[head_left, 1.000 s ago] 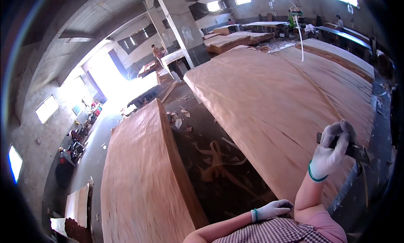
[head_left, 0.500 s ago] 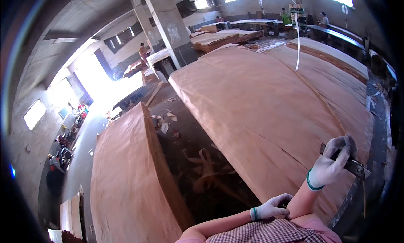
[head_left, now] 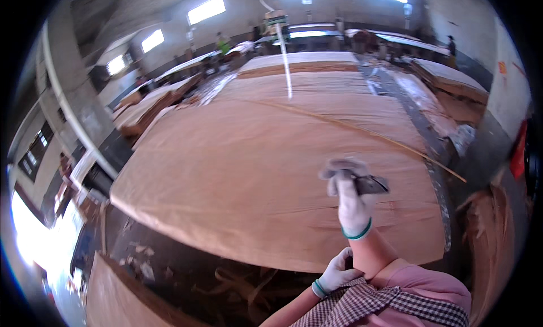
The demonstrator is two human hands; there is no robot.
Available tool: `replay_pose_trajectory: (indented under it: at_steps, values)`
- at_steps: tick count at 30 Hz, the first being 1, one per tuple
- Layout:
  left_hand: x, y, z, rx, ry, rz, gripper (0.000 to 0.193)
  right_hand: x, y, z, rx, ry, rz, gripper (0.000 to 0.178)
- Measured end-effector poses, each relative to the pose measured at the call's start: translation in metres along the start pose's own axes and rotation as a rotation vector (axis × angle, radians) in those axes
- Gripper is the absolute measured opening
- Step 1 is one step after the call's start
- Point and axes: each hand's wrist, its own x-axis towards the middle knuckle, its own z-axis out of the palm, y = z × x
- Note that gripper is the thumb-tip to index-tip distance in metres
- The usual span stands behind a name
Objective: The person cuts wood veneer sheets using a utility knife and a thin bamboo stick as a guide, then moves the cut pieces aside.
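My right hand [head_left: 352,199], in a white glove with a green cuff, is closed round a flat dark hand tool with a metal edge [head_left: 371,185]. Motion blurs its fingertips and the tool, whose exact kind is unclear. Beneath the hand spreads a wide stack of reddish-brown wood veneer sheets [head_left: 243,163]. A long thin wooden strip [head_left: 390,139] lies slantwise across the stack beyond the hand, its near end past the right edge. My gloved left hand [head_left: 337,272] is held low by my right forearm and checked apron, fingers curled; whatever they hold is hidden.
Another veneer stack [head_left: 121,296] stands at lower left, with torn scraps [head_left: 237,287] on the dark floor between. A white hanging tube [head_left: 284,61] reaches down over the main stack. Brown sheets [head_left: 489,236] stand at right. Pillars [head_left: 79,78] and distant people are in the background.
My view has swung to the right. My right hand, still holding the tool, is now over the veneer and apart from the strip's end. The left hand stays low near my body.
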Motion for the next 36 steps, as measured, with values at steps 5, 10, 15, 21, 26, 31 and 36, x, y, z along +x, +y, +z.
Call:
replay_pose_trajectory:
  at_steps: [5, 10, 15, 21, 26, 31, 36]
  values:
    - [-0.017, -0.007, -0.059, 0.438, -0.022, -0.137, 0.013, 0.018, 0.055, -0.007, -0.108, -0.072, 0.446, 0.021]
    - [-0.057, 0.037, -0.145, 0.282, 0.543, -0.402, 0.021, 0.072, 0.146, -0.057, -0.117, -0.055, 0.76, 0.02]
    - [-0.115, 0.054, -0.228, 0.154, 1.085, -0.225, 0.019, 0.153, 0.222, -0.075, -0.045, 0.065, 0.709, 0.027]
    - [-0.121, 0.078, -0.238, -0.101, 1.35, -0.014, 0.006, 0.227, 0.313, -0.067, 0.02, 0.124, 0.649, 0.023]
    - [-0.098, 0.053, -0.237, -0.078, 1.347, -0.039, 0.024, 0.282, 0.371, -0.052, -0.002, 0.211, 0.63, 0.019]
    - [-0.095, 0.044, -0.24, 0.135, 1.387, -0.168, 0.021, 0.328, 0.419, -0.028, -0.016, 0.18, 0.59, 0.029]
    - [-0.075, 0.051, -0.236, 0.295, 1.356, -0.204, 0.022, 0.398, 0.483, -0.019, -0.257, 0.196, 0.366, 0.046]
